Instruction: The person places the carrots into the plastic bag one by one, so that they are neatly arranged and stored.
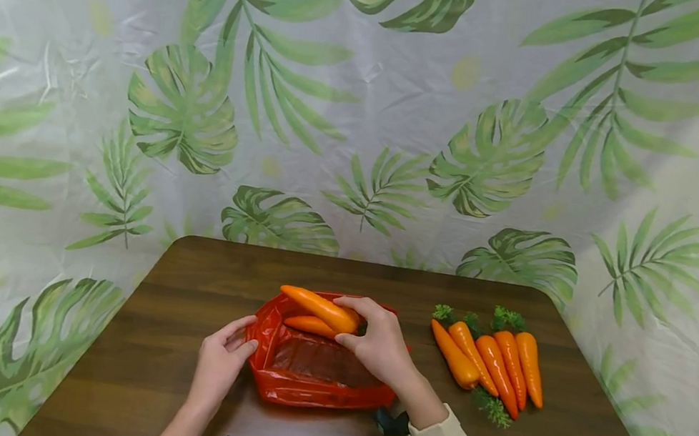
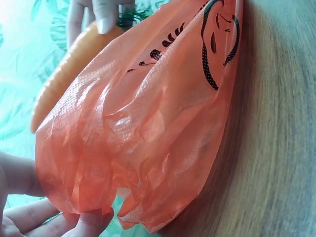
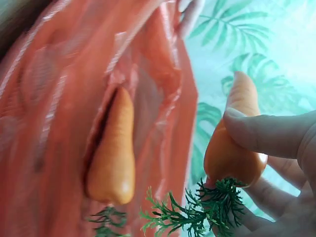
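Note:
A red plastic bag (image 1: 329,395) lies on the table with its mouth spread wide. My left hand (image 1: 219,365) pinches the bag's left rim between thumb and fingers; black print shows on the bag's side in the left wrist view. Over the opening, my right hand (image 1: 377,343) grips an orange carrot (image 1: 316,305) near its thick end, the tip pointing left. Green leafy tops (image 3: 222,202) hang from that end in the right wrist view. A second carrot (image 3: 114,153) lies inside the bag, below the held one.
Several carrots (image 1: 495,364) with green tops lie side by side on the dark wooden table (image 1: 186,286), right of the bag. Behind the table hangs a leaf-patterned sheet (image 1: 401,109).

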Available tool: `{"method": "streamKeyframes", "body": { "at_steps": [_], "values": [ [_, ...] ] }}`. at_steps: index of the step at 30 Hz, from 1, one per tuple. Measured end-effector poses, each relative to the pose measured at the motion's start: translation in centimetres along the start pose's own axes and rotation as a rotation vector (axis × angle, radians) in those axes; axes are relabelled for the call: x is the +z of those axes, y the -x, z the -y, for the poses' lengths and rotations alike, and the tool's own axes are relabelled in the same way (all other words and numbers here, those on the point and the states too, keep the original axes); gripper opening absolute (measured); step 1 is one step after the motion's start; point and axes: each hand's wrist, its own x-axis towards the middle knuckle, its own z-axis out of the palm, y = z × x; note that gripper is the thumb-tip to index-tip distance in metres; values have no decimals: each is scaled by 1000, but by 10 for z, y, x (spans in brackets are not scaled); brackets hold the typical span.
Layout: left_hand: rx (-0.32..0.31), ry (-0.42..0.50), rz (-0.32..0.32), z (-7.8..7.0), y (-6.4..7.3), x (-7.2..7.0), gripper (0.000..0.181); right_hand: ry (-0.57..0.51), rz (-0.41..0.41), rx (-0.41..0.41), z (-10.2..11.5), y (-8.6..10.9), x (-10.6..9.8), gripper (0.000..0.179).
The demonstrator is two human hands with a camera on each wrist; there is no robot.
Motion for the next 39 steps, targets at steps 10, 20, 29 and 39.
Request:
{"method": "streamKeyframes", "body": {
  "at_steps": [10,20,29,39],
  "values": [
    [14,-1,-18,2,0,-1,41,17,102,91,-19,4,6,55],
    [-6,25,5,0,1,-1,43,66,178,77,-34,4,13,53],
    [-8,12,8,-1,2,-2,43,182,250,41,-39,-1,18,53],
    [3,10,7,-3,3,-1,43,232,233,-15,-42,-5,23,49]
  ]
}}
